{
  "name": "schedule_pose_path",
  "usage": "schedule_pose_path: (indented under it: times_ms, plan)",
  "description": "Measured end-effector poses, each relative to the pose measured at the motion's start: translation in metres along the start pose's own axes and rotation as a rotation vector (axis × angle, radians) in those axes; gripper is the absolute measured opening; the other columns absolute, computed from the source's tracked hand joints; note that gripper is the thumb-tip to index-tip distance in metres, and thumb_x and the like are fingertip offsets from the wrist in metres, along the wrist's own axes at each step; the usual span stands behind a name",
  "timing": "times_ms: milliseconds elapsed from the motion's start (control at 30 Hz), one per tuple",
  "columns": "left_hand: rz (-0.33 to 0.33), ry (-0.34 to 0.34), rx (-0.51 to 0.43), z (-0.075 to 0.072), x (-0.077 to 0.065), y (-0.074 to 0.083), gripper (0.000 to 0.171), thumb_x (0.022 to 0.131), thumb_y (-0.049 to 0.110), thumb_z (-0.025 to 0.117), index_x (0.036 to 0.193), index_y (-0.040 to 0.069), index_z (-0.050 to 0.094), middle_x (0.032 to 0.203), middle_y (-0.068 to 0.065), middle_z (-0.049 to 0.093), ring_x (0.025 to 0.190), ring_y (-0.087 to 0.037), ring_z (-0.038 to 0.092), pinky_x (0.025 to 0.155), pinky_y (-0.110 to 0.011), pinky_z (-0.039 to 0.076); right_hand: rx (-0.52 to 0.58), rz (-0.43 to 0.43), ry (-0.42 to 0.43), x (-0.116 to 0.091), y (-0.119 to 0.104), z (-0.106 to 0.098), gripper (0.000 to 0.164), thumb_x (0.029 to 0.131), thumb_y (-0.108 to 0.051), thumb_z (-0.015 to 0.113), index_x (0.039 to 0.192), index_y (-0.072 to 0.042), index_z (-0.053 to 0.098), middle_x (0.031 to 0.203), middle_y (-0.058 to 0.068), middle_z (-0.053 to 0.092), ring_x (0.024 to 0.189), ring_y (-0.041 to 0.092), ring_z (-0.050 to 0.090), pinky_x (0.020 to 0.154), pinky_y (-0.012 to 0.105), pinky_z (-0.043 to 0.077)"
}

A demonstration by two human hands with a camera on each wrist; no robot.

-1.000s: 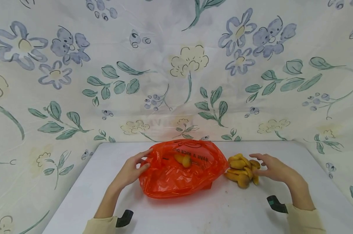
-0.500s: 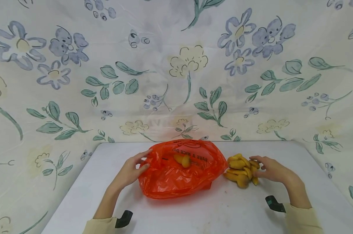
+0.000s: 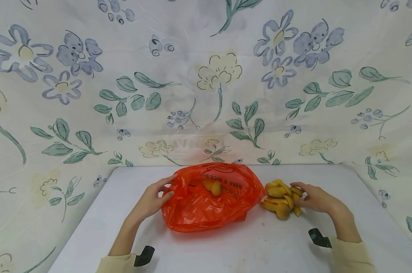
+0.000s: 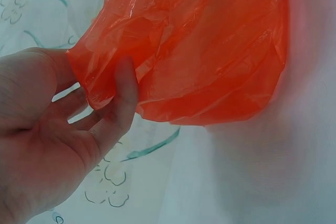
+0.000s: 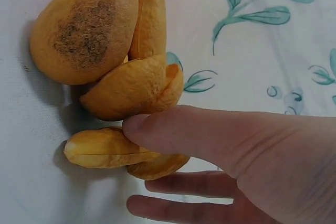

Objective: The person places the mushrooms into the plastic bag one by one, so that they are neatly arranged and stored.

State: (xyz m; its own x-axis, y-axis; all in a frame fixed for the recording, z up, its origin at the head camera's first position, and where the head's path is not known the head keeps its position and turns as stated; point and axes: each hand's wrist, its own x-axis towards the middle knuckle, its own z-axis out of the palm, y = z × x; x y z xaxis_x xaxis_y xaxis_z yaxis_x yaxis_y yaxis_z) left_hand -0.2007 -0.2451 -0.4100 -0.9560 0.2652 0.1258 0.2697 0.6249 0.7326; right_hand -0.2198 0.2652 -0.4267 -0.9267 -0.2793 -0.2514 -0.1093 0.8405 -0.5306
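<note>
A red plastic bag (image 3: 199, 216) lies with its mouth open toward me, and yellow mushrooms (image 3: 216, 187) show inside it. My left hand (image 3: 153, 199) pinches the bag's left rim, the thumb in front and the fingers behind. Right of the bag sits a pile of several yellow-brown mushrooms (image 3: 277, 191). At the pile's right end, my right hand (image 3: 318, 199) has its thumb and fingers around a mushroom (image 5: 105, 153). The thumb tip lies on it, while part of the fingers is hidden behind. A round, dark-speckled cap (image 5: 86, 30) stands beside it.
The white table (image 3: 226, 254) reaches back to a floral cloth (image 3: 206, 94) that hangs behind it. Small specks dot the table in front of the pile. Black wrist mounts (image 3: 144, 256) stick out from both cream sleeves (image 3: 351, 256).
My right hand has moved left onto the pile's right end, and its fingers have closed in on a mushroom. The left hand and the bag stay where they were.
</note>
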Motion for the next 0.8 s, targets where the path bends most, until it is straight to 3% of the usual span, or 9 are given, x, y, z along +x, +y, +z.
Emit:
schedule_pose_path:
  times_ms: [233, 533, 800]
  plan:
    - [-0.002, -0.002, 0.0, 0.0002, 0.0001, -0.0004, 0.056, 0.094, 0.004, 0.061, 0.147, 0.015, 0.046, 0.139, -0.018, 0.056, 0.11, -0.033, 0.062, 0.077, -0.028, 0.061, -0.011, 0.01, -0.009, -0.0019, -0.0021, -0.001, 0.063, 0.088, -0.016, 0.068, 0.143, -0.001, 0.041, 0.134, 0.031, 0.052, 0.095, 0.025, 0.063, 0.082, 0.045, 0.058]
    - [-0.012, -0.01, 0.003, -0.0012, -0.0002, -0.001, 0.057, 0.094, 0.004, 0.061, 0.147, 0.016, 0.046, 0.141, -0.018, 0.055, 0.112, -0.033, 0.062, 0.077, -0.029, 0.061, -0.003, 0.039, -0.003, -0.005, -0.0028, -0.005, 0.059, 0.085, -0.009, 0.065, 0.138, 0.0, 0.041, 0.119, 0.025, 0.059, 0.092, 0.025, 0.061, 0.082, 0.045, 0.058]
    - [-0.014, -0.011, 0.008, -0.0005, 0.0002, -0.0007, 0.057, 0.094, 0.004, 0.061, 0.148, 0.016, 0.045, 0.141, -0.017, 0.055, 0.112, -0.033, 0.062, 0.077, -0.029, 0.061, -0.014, 0.047, -0.003, -0.0055, -0.0031, -0.0056, 0.063, 0.085, -0.017, 0.072, 0.137, 0.0, 0.041, 0.12, 0.026, 0.059, 0.094, 0.028, 0.061, 0.085, 0.049, 0.056]
